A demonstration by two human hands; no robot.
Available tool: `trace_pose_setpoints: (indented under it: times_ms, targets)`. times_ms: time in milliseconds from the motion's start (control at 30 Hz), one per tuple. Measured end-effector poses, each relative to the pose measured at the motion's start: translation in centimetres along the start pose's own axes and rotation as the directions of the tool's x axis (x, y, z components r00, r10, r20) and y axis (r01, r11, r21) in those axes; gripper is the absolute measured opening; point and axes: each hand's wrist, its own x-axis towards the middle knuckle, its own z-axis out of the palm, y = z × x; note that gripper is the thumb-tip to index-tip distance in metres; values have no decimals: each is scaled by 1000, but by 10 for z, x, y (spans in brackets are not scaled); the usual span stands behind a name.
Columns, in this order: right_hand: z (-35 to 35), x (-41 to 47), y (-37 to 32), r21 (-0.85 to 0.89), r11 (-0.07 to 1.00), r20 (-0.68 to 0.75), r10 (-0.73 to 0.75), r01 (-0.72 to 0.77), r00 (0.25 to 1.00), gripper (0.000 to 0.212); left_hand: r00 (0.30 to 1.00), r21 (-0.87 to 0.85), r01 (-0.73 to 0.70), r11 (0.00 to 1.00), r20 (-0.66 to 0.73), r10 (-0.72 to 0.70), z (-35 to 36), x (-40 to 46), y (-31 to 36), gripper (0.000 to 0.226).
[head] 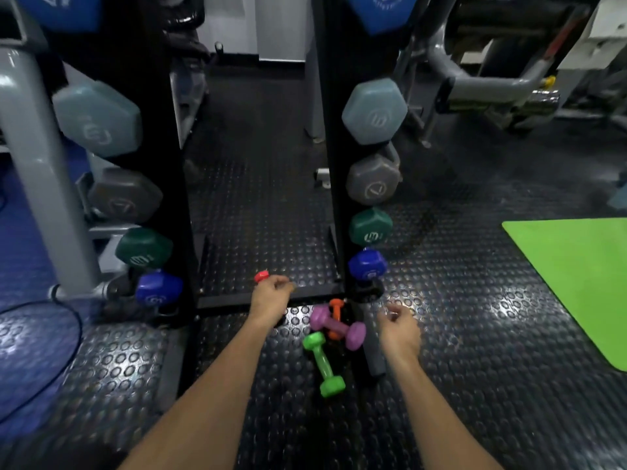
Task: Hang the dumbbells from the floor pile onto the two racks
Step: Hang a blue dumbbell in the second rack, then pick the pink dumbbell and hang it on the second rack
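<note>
While both bare arms reach down over the studded black rubber floor (475, 300), the two tall black racks dominate the shot; the left rack (163, 164) and the right rack (334, 164) stand side by side, each already hung with hex dumbbells stepping down in size, pale teal (375, 111) up high, grey (373, 181) under it, dark green (370, 227) next, blue-violet (367, 265) lowest; the left rack mirrors that stack, a touch blurred. Off to the right lies a bright green mat (576, 283), well apart from the action. Now the pile, right at the foot of the right rack: a lime green dumbbell (324, 364) lies nearest the camera, glossy, slim handle, chunky ends; a purple dumbbell (337, 327) lies slantwise just beyond it, crossing over an orange dumbbell (336, 317) that's mostly hidden beneath. And the hands: the left hand (271, 298) is curled round a small red dumbbell (262, 276), only one red end poking out past the knuckles, held low between the two racks; the right hand (400, 329) hovers just right of the pile, fingers loosely curled, gripping nothing, touching nothing.
</note>
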Motion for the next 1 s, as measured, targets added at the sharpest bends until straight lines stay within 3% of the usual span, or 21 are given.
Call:
trace_pose_setpoints:
  times_ms: [267, 333, 533, 667, 733, 800, 1000]
  targets:
    - [42, 32, 60, -104, 976, 155, 207, -192, 966, 50, 986, 124, 148, 981, 52, -156, 53, 35, -80, 15]
    - [48, 36, 72, -140, 968, 171, 233, -210, 957, 43, 981, 147, 169, 975, 73, -181, 60, 40, -92, 12]
    - [74, 46, 98, -125, 965, 197, 252, -231, 947, 34, 975, 197, 199, 960, 57, -213, 84, 60, -114, 12]
    - [94, 57, 111, -107, 976, 201, 209, -190, 957, 62, 975, 213, 175, 961, 98, -199, 114, 87, -129, 17]
    - [106, 70, 127, -131, 977, 195, 189, -165, 962, 77, 981, 248, 141, 959, 98, -169, 127, 95, -132, 40]
    - [111, 76, 130, -118, 980, 216, 180, -157, 960, 74, 979, 238, 140, 961, 113, -170, 135, 97, -126, 52]
    - [130, 98, 150, -76, 985, 204, 170, -158, 964, 72, 976, 242, 130, 962, 137, -167, 150, 111, -128, 38]
